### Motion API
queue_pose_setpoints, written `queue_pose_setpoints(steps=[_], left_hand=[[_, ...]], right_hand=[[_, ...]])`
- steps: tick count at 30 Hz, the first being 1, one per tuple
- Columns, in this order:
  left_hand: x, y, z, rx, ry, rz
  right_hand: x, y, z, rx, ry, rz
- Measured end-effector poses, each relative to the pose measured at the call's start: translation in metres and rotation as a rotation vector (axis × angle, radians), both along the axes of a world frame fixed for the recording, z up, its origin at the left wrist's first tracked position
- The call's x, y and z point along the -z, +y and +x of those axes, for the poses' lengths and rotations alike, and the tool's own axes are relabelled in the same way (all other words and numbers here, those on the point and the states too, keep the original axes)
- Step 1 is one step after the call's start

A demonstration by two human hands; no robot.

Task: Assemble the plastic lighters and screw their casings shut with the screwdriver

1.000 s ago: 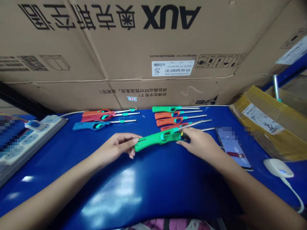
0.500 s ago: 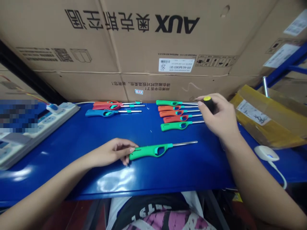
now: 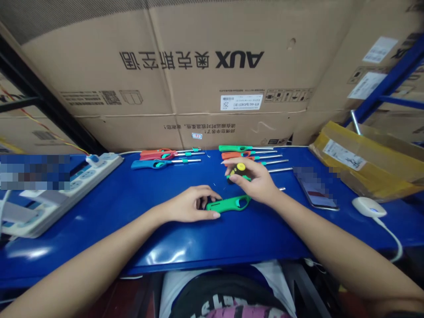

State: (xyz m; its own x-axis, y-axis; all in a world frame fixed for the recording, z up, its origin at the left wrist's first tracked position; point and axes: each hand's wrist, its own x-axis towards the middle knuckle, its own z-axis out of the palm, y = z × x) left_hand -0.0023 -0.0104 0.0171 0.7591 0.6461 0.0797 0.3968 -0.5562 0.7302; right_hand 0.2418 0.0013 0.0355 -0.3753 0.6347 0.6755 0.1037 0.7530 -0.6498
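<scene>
Lying slanted on the blue table is a green long-necked gas lighter (image 3: 227, 205). My left hand (image 3: 190, 205) has the butt of its handle between thumb and fingers. Just above its trigger end, my right hand (image 3: 260, 181) is closed around a screwdriver (image 3: 240, 167) with a black handle and a yellow end; its shaft is not visible. The right hand covers part of the lighter's neck. Behind it are more lighters, a green one (image 3: 235, 149) and an orange one (image 3: 236, 155) among them, partly hidden by that hand.
Back left lie red lighters (image 3: 159, 154) and a blue lighter (image 3: 150, 164). A white power strip (image 3: 77, 185) stands at the left. On the right are a phone (image 3: 314, 192), a yellow-taped box (image 3: 367, 159) and a white corded device (image 3: 368, 206). A cardboard wall (image 3: 198, 97) closes off the back.
My right hand has moved left and toward me with the screwdriver, from the row of lighters to over the green lighter. The phone has come into sight. The camera view has shifted.
</scene>
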Motion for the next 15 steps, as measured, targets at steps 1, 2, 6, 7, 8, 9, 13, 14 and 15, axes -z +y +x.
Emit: queue_pose_setpoints(steps=[1, 2, 6, 7, 8, 9, 13, 14, 15], left_hand=[[0.002, 0.0, -0.002, 0.016, -0.005, 0.006], [0.004, 0.0, -0.003, 0.037, -0.002, 0.009], [0.01, -0.003, -0.004, 0.043, -0.009, 0.049], [0.011, -0.003, -0.004, 0.038, -0.011, 0.053], [0.012, -0.003, -0.003, 0.035, -0.014, 0.053], [0.012, -0.003, -0.003, 0.035, -0.015, 0.05], [0.014, -0.004, -0.002, 0.035, -0.018, 0.047], [0.014, -0.005, -0.003, 0.034, -0.018, 0.05], [0.014, -0.005, -0.003, 0.034, -0.017, 0.054]], right_hand=[[0.007, 0.001, 0.0, 0.005, 0.035, -0.031], [0.013, 0.001, 0.0, 0.017, 0.053, -0.048], [0.028, 0.0, 0.001, 0.046, 0.163, -0.107], [0.03, 0.0, 0.001, 0.049, 0.178, -0.123], [0.031, 0.0, 0.001, 0.049, 0.182, -0.137], [0.032, 0.0, 0.001, 0.048, 0.178, -0.149], [0.032, -0.002, -0.001, 0.052, 0.122, -0.158], [0.032, -0.002, -0.001, 0.059, 0.102, -0.15], [0.032, -0.002, -0.002, 0.068, 0.084, -0.139]])
